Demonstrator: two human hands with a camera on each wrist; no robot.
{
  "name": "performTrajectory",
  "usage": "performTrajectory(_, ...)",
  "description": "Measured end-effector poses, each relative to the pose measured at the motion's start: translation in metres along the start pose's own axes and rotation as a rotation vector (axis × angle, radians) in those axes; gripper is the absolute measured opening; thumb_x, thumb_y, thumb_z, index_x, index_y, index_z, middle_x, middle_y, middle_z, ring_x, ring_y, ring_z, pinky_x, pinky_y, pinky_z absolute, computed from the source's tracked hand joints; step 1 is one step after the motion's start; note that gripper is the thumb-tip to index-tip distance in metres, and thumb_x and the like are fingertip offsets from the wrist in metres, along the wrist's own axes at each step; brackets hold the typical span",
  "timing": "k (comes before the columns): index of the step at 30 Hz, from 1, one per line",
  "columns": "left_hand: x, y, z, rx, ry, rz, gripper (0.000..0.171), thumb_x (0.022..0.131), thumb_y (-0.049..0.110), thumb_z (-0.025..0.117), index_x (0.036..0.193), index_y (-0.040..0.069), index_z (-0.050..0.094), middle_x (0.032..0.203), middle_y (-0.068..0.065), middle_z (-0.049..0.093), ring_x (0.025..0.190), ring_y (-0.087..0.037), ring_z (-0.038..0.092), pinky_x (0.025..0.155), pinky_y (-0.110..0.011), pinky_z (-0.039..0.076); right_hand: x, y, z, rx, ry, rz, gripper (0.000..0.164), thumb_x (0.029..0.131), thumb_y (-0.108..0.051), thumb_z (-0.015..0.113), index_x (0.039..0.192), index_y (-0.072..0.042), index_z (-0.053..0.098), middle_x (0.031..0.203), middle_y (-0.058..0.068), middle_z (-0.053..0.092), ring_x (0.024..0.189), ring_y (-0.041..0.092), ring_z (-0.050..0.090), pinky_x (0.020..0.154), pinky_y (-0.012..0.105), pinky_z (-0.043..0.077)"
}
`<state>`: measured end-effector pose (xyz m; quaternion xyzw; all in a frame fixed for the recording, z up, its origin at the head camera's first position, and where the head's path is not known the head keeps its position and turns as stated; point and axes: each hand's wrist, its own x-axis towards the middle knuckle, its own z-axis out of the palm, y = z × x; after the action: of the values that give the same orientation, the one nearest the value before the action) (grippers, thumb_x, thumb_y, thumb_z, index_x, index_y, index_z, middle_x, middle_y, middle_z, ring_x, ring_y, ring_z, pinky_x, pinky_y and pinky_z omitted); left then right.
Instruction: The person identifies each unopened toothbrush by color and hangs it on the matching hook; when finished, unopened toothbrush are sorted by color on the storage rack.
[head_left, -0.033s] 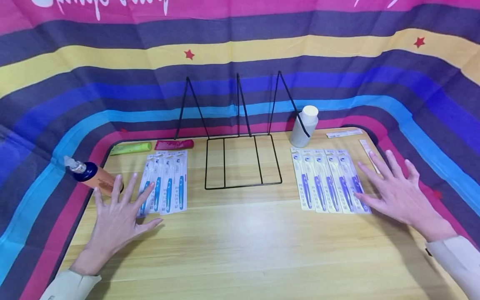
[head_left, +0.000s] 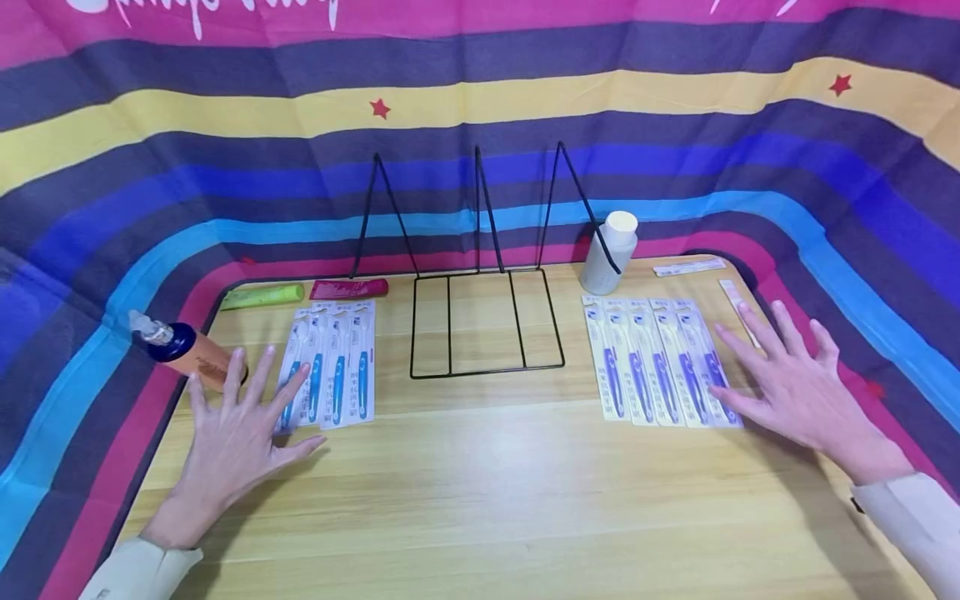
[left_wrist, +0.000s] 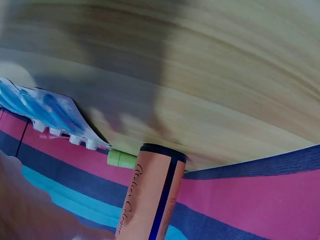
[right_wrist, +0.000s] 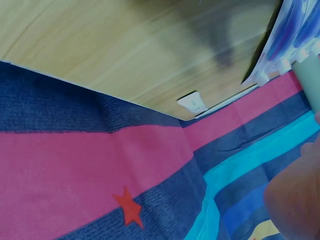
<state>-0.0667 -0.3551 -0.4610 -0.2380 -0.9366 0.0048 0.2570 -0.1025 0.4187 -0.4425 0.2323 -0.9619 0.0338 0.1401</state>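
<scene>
In the head view my left hand hovers with spread fingers at the table's left side. It holds nothing; its fingers overlap the edge of several packaged blue toothbrushes. Just beyond its fingertips stands an orange bottle with a dark blue collar and clear top; the left wrist view shows script lettering on the same bottle. On the right, my right hand is also spread and holds nothing. Its thumb and index finger are near several packaged purple toothbrushes, laid in an overlapping row.
A black wire rack stands at the back middle. To its right is a white bottle, with two slim white packets farther right. A green tube and a magenta tube lie back left. Striped cloth surrounds the wooden table.
</scene>
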Motion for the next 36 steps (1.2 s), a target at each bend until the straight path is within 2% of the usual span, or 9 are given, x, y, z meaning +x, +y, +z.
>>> performTrajectory(3, 0.001, 0.000, -0.001, 0.003, -0.017, -0.016, 0.113, 0.076, 0.095, 0.055, 0.162, 0.023, 0.054, 0.177, -0.020, 0.025, 0.162, -0.053, 0.011, 0.110, -0.091, 0.003, 0.001, -0.001, 0.001, 0.005, 0.005, -0.004, 0.097, 0.093, -0.071, 0.064, 0.173, -0.024, 0.035, 0.182, 0.012, 0.015, 0.166, 0.041, -0.004, 0.119, 0.074, -0.001)
performTrajectory(6, 0.007, 0.006, -0.004, -0.013, -0.090, -0.082, 0.115, 0.076, 0.092, 0.061, 0.168, 0.024, 0.045, 0.180, -0.017, 0.018, 0.164, -0.049, 0.006, 0.113, -0.088, 0.000, 0.004, -0.003, 0.004, 0.019, 0.015, 0.000, 0.097, 0.094, -0.070, 0.064, 0.173, -0.023, 0.035, 0.182, 0.012, 0.013, 0.166, 0.042, -0.003, 0.119, 0.075, 0.000)
performTrajectory(12, 0.044, 0.039, -0.004, -0.163, -0.252, -0.234, 0.127, 0.081, 0.082, 0.075, 0.176, 0.016, 0.024, 0.181, -0.020, 0.011, 0.164, -0.049, 0.000, 0.117, -0.085, -0.001, 0.006, -0.009, 0.013, 0.161, 0.011, 0.101, 0.099, 0.090, -0.057, 0.078, 0.172, -0.021, 0.037, 0.180, 0.016, 0.020, 0.164, 0.046, 0.010, 0.116, 0.080, 0.004)
performTrajectory(20, 0.113, 0.071, 0.023, -0.423, -0.366, -0.257, 0.128, 0.086, 0.078, 0.076, 0.177, 0.014, 0.012, 0.179, -0.024, 0.016, 0.164, -0.048, -0.002, 0.121, -0.079, 0.003, 0.018, -0.019, 0.020, 0.498, -0.072, 0.360, 0.102, 0.097, -0.041, 0.083, 0.174, -0.009, 0.026, 0.172, 0.031, 0.030, 0.156, 0.057, 0.024, 0.118, 0.082, 0.013)
performTrajectory(27, 0.142, 0.086, 0.048, -0.598, -0.568, -0.334, 0.138, 0.083, 0.076, 0.081, 0.175, 0.005, 0.007, 0.179, -0.026, 0.012, 0.163, -0.053, -0.006, 0.122, -0.076, -0.005, 0.024, -0.017, 0.027, 0.703, -0.155, 0.585, 0.106, 0.101, -0.043, 0.080, 0.172, 0.003, 0.017, 0.159, 0.044, 0.039, 0.142, 0.064, 0.042, 0.108, 0.077, 0.037)
performTrajectory(29, 0.147, 0.089, 0.053, -0.607, -0.609, -0.344, 0.137, 0.082, 0.075, 0.082, 0.174, 0.003, 0.010, 0.178, -0.028, 0.014, 0.162, -0.054, -0.006, 0.123, -0.075, -0.007, 0.024, -0.015, 0.028, 0.698, -0.176, 0.630, 0.105, 0.101, -0.045, 0.079, 0.170, 0.007, 0.018, 0.155, 0.044, 0.043, 0.139, 0.062, 0.046, 0.106, 0.066, 0.046)
performTrajectory(31, 0.151, 0.090, 0.059, -0.580, -0.636, -0.336, 0.135, 0.083, 0.074, 0.081, 0.173, 0.001, 0.014, 0.177, -0.028, 0.016, 0.162, -0.055, -0.004, 0.123, -0.074, -0.007, 0.023, -0.014, 0.030, 0.692, -0.175, 0.663, 0.102, 0.102, -0.043, 0.080, 0.166, 0.012, 0.023, 0.150, 0.042, 0.049, 0.134, 0.058, 0.052, 0.101, 0.045, 0.053)
performTrajectory(34, 0.155, 0.091, 0.064, -0.554, -0.669, -0.326, 0.131, 0.085, 0.074, 0.079, 0.172, -0.002, 0.017, 0.177, -0.029, 0.016, 0.161, -0.057, -0.002, 0.123, -0.074, -0.006, 0.023, -0.012, 0.032, 0.657, -0.165, 0.701, 0.093, 0.102, -0.040, 0.080, 0.159, 0.017, 0.034, 0.139, 0.038, 0.061, 0.119, 0.045, 0.065, 0.082, 0.019, 0.048)
performTrajectory(36, 0.156, 0.091, 0.067, -0.544, -0.680, -0.321, 0.129, 0.086, 0.074, 0.077, 0.172, -0.002, 0.018, 0.177, -0.029, 0.015, 0.161, -0.056, -0.001, 0.124, -0.074, -0.004, 0.024, -0.011, 0.033, 0.638, -0.156, 0.722, 0.084, 0.102, -0.037, 0.079, 0.153, 0.019, 0.042, 0.129, 0.034, 0.067, 0.104, 0.030, 0.070, 0.074, 0.013, 0.045)
